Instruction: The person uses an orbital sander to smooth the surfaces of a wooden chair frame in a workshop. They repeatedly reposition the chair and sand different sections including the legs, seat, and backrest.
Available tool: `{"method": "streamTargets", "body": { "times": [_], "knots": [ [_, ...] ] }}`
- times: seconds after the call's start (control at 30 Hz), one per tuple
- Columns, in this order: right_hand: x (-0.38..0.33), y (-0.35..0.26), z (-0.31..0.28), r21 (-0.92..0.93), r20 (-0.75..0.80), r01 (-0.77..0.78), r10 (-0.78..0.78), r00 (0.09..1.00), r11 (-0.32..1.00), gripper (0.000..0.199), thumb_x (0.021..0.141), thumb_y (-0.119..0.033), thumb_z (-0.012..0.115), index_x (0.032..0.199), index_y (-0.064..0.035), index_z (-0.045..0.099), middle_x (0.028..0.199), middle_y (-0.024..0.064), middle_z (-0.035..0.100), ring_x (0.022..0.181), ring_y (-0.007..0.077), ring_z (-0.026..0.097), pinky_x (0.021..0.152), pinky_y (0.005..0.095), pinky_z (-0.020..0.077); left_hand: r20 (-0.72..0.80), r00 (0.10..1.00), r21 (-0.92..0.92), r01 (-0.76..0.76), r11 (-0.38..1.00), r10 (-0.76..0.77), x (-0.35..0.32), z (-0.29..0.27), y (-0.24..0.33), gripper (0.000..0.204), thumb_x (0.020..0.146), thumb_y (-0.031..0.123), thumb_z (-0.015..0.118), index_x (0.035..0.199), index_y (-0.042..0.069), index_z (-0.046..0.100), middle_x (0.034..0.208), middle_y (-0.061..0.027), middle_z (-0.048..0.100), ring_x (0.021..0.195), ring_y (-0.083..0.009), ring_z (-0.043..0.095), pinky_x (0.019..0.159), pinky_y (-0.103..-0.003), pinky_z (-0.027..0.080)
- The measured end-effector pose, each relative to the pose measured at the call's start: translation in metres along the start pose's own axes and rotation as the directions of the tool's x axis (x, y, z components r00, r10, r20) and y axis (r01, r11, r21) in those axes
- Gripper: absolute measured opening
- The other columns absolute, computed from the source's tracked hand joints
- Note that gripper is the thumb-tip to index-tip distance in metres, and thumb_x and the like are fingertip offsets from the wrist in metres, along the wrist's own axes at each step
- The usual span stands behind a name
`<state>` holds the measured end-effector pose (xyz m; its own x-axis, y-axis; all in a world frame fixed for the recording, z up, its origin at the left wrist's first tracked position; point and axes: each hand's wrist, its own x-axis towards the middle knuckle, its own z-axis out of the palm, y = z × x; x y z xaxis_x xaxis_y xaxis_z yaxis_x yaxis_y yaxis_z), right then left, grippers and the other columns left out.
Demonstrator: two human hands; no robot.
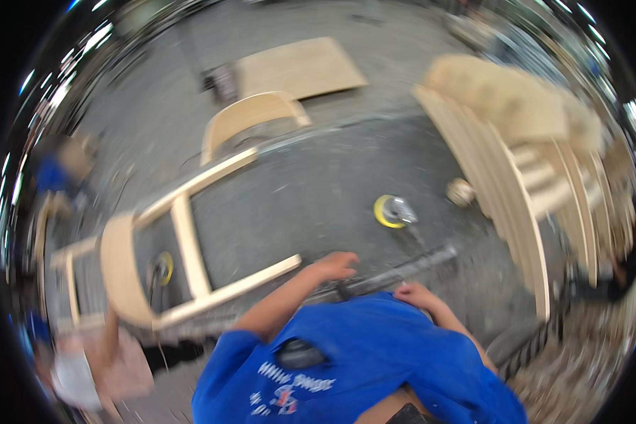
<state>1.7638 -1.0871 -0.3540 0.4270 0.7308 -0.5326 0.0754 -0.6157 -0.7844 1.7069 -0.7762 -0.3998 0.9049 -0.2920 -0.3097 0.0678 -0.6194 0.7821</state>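
Observation:
My left hand hangs over the near edge of the dark worktable, its fingers loosely apart, nothing visible in them. Close to its wrist is the end of a pale wooden chair frame with a curved backrest, lying on the table's left part. My right hand is at the front of my blue shirt; blur hides what its fingers do. Beyond both hands, a sander with a yellow-rimmed disc rests on the tabletop, apart from them.
At the right stand stacked curved wooden panels, beside a round tan roll. A curved wooden piece leans at the far edge; a plywood sheet lies beyond. Another person is at the lower left, near a second yellow-rimmed tool.

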Motion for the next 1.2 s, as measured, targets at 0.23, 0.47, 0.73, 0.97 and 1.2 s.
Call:
{"method": "streamTargets", "body": {
  "times": [0.23, 0.47, 0.73, 0.97, 1.2],
  "knots": [
    [-0.003, 0.010, -0.187, -0.111, -0.576, 0.381, -0.371, 0.729, 0.918, 0.015, 0.082, -0.016, 0.068, 0.090, -0.0036, 0.070, 0.081, 0.0057, 0.068, 0.076, 0.0134, 0.062, 0.070, 0.0300, 0.0498, -0.071, 0.978, -0.133, 0.186, 0.974, -0.196, 0.017, -0.041, 0.033, 0.038, 0.083, 0.019, 0.064, 0.118, 0.008, 0.058, 0.100, -0.0113, 0.065, 0.094, -0.0237, 0.062, 0.084, -0.035, 0.049],
    [-0.023, 0.137, -0.517, -0.031, -0.980, 0.122, -0.054, 0.193, 0.992, 0.032, 0.093, -0.018, 0.051, 0.120, -0.0038, 0.057, 0.119, 0.0112, 0.061, 0.107, 0.0225, 0.058, 0.093, 0.0336, 0.0460, -0.309, 0.851, -0.248, 0.360, 0.899, -0.426, 0.031, -0.026, 0.060, 0.038, 0.080, 0.021, 0.063, 0.116, 0.008, 0.060, 0.104, -0.0153, 0.065, 0.097, -0.0284, 0.062, 0.084, -0.039, 0.050],
    [0.137, 0.190, -0.441, 0.092, -0.843, -0.202, 0.185, 0.505, 0.975, 0.034, 0.093, -0.019, 0.052, 0.123, -0.0029, 0.055, 0.120, 0.0122, 0.060, 0.107, 0.0232, 0.058, 0.093, 0.0342, 0.0467, -0.366, 0.740, -0.277, 0.493, 0.825, -0.565, 0.038, 0.021, 0.072, 0.039, 0.078, 0.027, 0.067, 0.111, 0.008, 0.062, 0.105, -0.0173, 0.065, 0.101, -0.0322, 0.061, 0.087, -0.041, 0.047],
    [0.128, 0.171, -0.408, 0.148, -0.825, -0.131, 0.195, 0.531, 0.980, 0.037, 0.092, -0.021, 0.053, 0.125, -0.0020, 0.053, 0.121, 0.0131, 0.059, 0.106, 0.0239, 0.058, 0.092, 0.0347, 0.0474, -0.382, 0.758, -0.230, 0.475, 0.849, -0.528, 0.068, 0.012, 0.087, 0.042, 0.079, 0.027, 0.066, 0.116, 0.007, 0.060, 0.108, -0.0171, 0.064, 0.101, -0.0306, 0.061, 0.086, -0.040, 0.048],
    [0.093, 0.160, -0.402, 0.246, -0.845, 0.019, 0.205, 0.493, 0.969, 0.040, 0.092, -0.022, 0.055, 0.127, -0.0012, 0.051, 0.121, 0.0139, 0.059, 0.106, 0.0246, 0.059, 0.092, 0.0352, 0.0480, -0.316, 0.768, -0.283, 0.484, 0.828, -0.557, 0.091, 0.007, 0.084, 0.045, 0.081, 0.031, 0.067, 0.117, 0.007, 0.059, 0.107, -0.0164, 0.065, 0.099, -0.0295, 0.062, 0.085, -0.039, 0.048]
  ]
}}
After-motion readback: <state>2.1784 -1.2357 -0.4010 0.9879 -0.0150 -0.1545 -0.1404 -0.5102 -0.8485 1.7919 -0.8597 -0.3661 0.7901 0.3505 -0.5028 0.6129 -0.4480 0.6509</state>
